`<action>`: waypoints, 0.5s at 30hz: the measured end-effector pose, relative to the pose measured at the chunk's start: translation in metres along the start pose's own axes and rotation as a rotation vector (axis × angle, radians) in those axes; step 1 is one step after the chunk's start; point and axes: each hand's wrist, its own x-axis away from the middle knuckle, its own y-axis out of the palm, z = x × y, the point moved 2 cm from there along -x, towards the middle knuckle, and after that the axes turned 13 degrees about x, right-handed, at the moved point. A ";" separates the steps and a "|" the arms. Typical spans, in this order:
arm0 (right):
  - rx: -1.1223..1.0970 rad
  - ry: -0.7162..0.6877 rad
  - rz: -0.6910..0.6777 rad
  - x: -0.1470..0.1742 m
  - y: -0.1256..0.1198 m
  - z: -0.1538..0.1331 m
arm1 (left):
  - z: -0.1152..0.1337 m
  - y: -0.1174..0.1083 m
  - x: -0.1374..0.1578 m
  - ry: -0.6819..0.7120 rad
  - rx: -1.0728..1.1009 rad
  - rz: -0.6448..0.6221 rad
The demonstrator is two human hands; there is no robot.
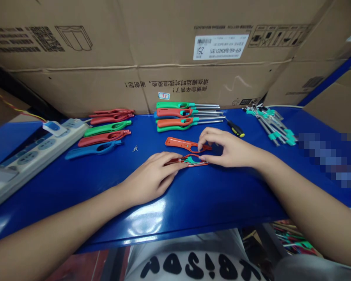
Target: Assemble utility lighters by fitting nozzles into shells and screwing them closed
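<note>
My left hand [156, 175] lies over the left part of a red lighter casing half [204, 164], its fingers closed on it and hiding that end. A green trigger [192, 159] sits inside the casing. My right hand [222, 147] is curved above the right end, thumb and index finger apart. Its thumb tip is at the casing's rim. Just behind lies an orange casing half [177, 143], its right end partly covered by my right fingers; whether they touch it I cannot tell.
Several casing halves [105, 138] lie at the left, near small screws [135, 148] and a power strip [38, 150]. Lighters with metal tubes [175, 113] are stacked behind my hands. A screwdriver [235, 128] and several metal tubes with green parts [270, 123] lie right. Cardboard [163, 50] stands behind.
</note>
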 end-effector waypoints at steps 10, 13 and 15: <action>-0.061 0.049 -0.199 0.001 0.004 -0.009 | 0.000 0.000 -0.001 0.004 0.000 0.005; -0.044 0.058 -0.186 0.001 0.005 -0.009 | 0.000 0.001 -0.001 0.021 0.023 0.025; -0.041 0.058 -0.179 0.001 0.006 -0.009 | 0.001 0.001 -0.002 0.033 0.033 0.029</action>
